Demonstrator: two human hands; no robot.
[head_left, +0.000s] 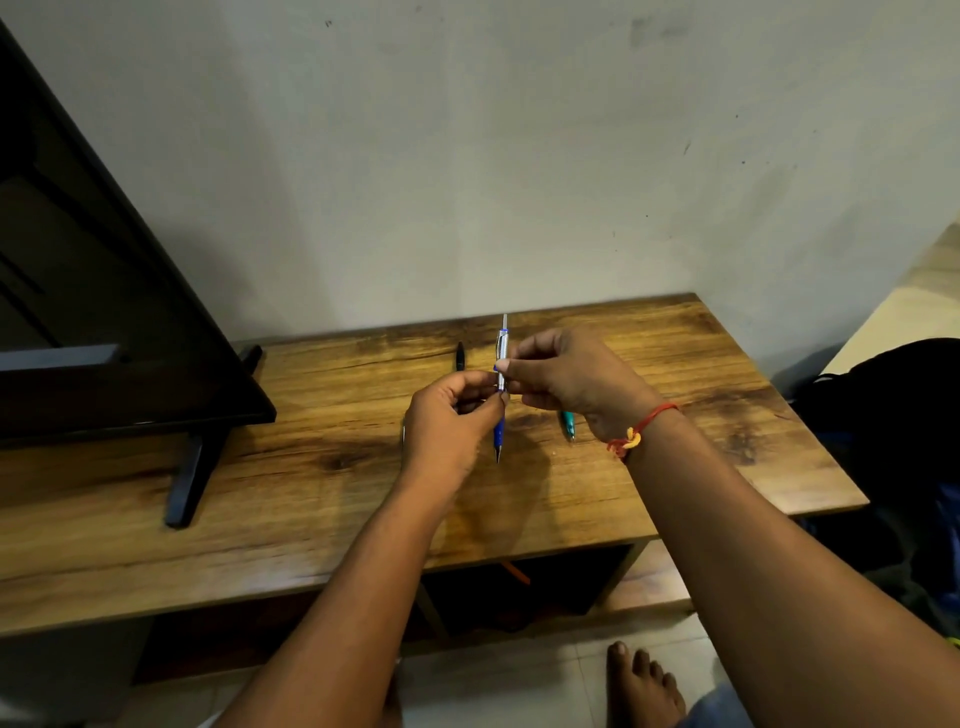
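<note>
A blue and silver click pen (501, 364) is held upright above the wooden table (311, 483), its dark tip pointing toward me. My left hand (452, 426) pinches the pen's lower half near the blue grip. My right hand (566, 376) pinches the silver upper barrel by the clip. A thin refill end sticks out of the pen's top.
A black pen (460, 356) lies on the table behind my hands, and a teal pen (568, 423) lies under my right wrist. A black TV (104, 322) on slanted feet fills the table's left side. A dark bag (893, 415) sits right of the table. My foot (644, 686) is on the tiled floor.
</note>
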